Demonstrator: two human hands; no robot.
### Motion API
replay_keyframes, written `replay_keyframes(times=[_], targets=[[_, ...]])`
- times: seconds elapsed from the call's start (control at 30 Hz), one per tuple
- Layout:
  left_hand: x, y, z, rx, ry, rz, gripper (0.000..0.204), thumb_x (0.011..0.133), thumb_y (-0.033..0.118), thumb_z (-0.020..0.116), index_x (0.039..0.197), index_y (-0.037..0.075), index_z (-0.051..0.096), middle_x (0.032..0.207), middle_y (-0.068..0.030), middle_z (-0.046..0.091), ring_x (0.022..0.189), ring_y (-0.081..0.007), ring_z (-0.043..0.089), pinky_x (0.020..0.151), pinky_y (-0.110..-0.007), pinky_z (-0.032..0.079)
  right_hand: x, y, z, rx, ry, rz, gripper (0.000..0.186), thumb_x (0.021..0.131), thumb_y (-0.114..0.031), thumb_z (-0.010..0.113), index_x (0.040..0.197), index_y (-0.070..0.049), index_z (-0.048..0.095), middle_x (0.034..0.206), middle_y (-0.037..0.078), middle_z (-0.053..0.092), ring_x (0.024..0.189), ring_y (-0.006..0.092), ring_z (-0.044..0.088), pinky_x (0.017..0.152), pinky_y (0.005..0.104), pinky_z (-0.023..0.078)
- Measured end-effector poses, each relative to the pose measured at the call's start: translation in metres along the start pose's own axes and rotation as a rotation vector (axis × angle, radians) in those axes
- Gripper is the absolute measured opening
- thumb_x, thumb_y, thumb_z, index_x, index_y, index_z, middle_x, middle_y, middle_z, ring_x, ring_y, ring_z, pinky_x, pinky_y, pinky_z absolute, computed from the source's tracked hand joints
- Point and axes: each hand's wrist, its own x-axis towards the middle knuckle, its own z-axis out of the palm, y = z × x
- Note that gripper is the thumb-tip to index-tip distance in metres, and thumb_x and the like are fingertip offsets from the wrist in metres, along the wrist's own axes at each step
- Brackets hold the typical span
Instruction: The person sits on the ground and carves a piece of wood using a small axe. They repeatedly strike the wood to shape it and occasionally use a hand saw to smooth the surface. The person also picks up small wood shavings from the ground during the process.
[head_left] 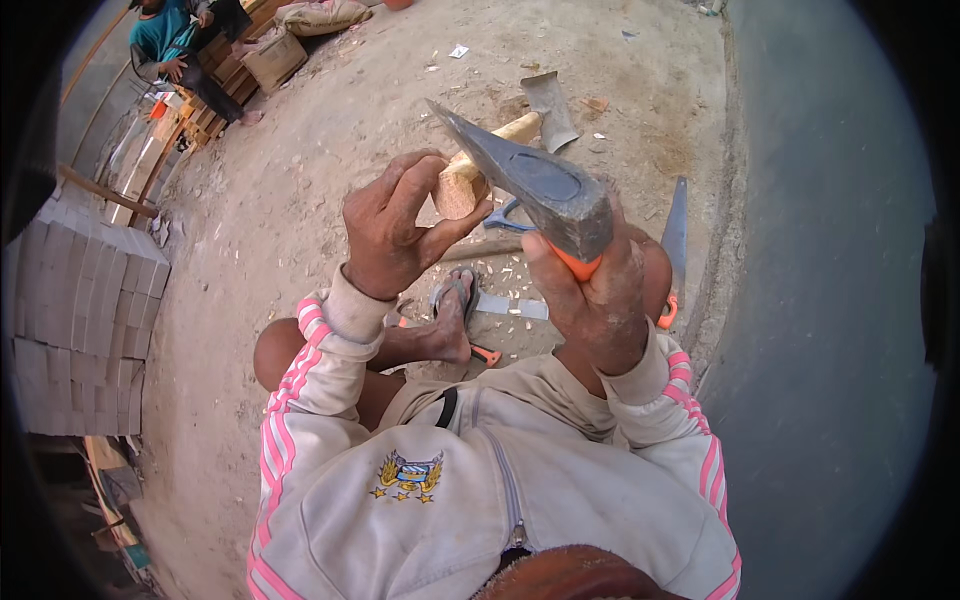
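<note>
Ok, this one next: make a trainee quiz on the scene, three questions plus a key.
1. Fill in: the left hand is holding a piece of ____.
2. True or false: the axe is in the right hand.
3. What colour is the handle of the saw lying at the right? A) green B) orange C) white

Key: 1. wood; 2. true; 3. B.

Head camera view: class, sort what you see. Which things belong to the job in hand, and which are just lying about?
Apparently in the job:
wooden piece, in the left hand
axe, in the right hand

Apparently just lying about for now:
saw on the ground at right
curved metal sheet
stacked grey blocks
sack at the back
</note>
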Motion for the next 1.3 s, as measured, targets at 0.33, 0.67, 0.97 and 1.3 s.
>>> replay_keyframes(times=[0.33,0.67,0.97,1.3], targets=[[-0.007,-0.003,-0.008,0.041,0.033,-0.055,0.048,0.067,0.026,0.092,0.1,0.005,0.065,0.093,-0.0091,0.07,0.067,-0.0193,0.068,0.056,-0.029,0.054,0.005,-0.003,0.006,-0.053,-0.037,0.073,0.031,0.092,-0.007,0.067,0.118,0.0,0.051,0.084,0.016,0.067,0.071,0.0288,0.07,0.062,0.0374,0.053],[-0.013,-0.005,-0.006,0.076,0.043,-0.055,0.048,0.067,0.026,0.092,0.1,0.004,0.065,0.093,-0.0094,0.069,0.067,-0.0181,0.066,0.056,-0.029,0.053,0.008,-0.012,0.006,-0.078,0.014,-0.002,0.032,0.093,-0.01,0.067,0.12,-0.001,0.051,0.086,0.015,0.066,0.072,0.0282,0.07,0.063,0.0361,0.053],[-0.015,-0.007,-0.006,0.029,0.015,-0.081,0.048,0.068,0.026,0.092,0.1,0.003,0.064,0.095,-0.0113,0.069,0.069,-0.0201,0.068,0.059,-0.03,0.055,0.01,-0.007,0.014,-0.103,0.024,-0.073,0.028,0.091,-0.009,0.069,0.113,-0.001,0.052,0.085,0.016,0.065,0.069,0.0303,0.069,0.059,0.0375,0.052],[-0.016,-0.006,-0.005,0.011,-0.008,-0.06,0.049,0.069,0.027,0.091,0.101,0.002,0.063,0.095,-0.012,0.069,0.071,-0.0214,0.069,0.058,-0.031,0.055,0.012,-0.011,0.013,-0.09,0.022,-0.004,0.027,0.093,-0.011,0.069,0.11,0.0,0.052,0.083,0.016,0.066,0.068,0.026,0.068,0.06,0.037,0.053]])
